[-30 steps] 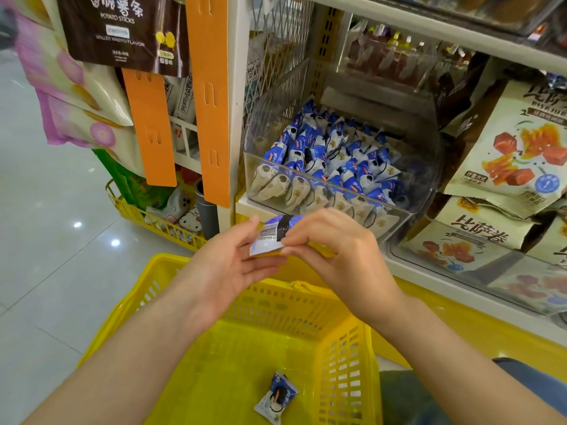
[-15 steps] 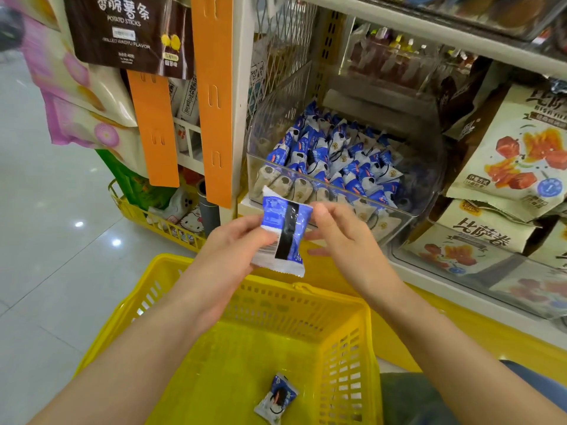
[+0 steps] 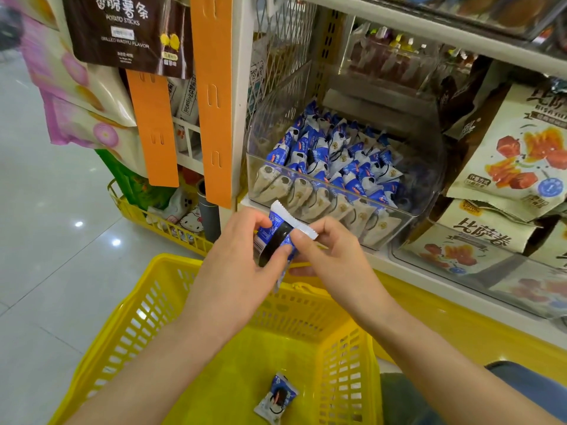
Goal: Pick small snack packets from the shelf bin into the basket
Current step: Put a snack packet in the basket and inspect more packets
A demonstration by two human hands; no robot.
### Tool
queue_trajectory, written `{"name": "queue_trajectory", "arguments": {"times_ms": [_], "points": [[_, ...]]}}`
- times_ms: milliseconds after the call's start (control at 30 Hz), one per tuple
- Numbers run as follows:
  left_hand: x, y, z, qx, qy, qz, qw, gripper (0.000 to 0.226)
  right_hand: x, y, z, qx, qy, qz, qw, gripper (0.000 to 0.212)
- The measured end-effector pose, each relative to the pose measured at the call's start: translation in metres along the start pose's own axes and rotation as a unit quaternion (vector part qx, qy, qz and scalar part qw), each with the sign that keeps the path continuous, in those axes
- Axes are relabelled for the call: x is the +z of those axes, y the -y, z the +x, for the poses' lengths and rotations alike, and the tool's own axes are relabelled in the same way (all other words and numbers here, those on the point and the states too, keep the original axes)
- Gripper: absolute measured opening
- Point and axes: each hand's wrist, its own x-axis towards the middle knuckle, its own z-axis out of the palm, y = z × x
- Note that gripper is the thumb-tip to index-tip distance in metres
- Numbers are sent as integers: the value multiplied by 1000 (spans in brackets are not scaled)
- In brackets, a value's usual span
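Note:
A clear plastic shelf bin (image 3: 408, 216) holds several small blue-and-white snack packets (image 3: 334, 157). In front of it, above the far rim of the yellow basket (image 3: 144, 320), both hands hold one blue-and-white snack packet (image 3: 277, 231) with a dark stripe. My left hand (image 3: 236, 271) grips its lower left side, and my right hand (image 3: 334, 259) pinches its upper right edge. Another small packet (image 3: 276, 400) lies on the basket floor.
Larger cream snack bags (image 3: 521, 154) fill the shelf to the right of the bin. Orange strips (image 3: 211, 96) and hanging bags (image 3: 129, 29) stand at the left. A low yellow wire rack (image 3: 159, 219) sits on the tiled floor (image 3: 46, 240).
The packet was flat between both hands a second ago, then stood upright facing me. Now it is tilted to the right, and both hands have closed in on it.

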Motion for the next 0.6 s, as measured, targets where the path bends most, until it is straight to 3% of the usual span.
{"name": "queue_trajectory", "arguments": {"times_ms": [100,233,600], "points": [[0,2,1,-3,11,-15,1000,22,0,0,-1,-6,7,-18,1000,14],[-2,2,5,-25,32,-60,997,19,-1,-1,-7,-72,0,-139,988,13],[-2,-4,-3,32,71,67,995,9,3,2,-20,-156,-5,-251,955,19]]}}
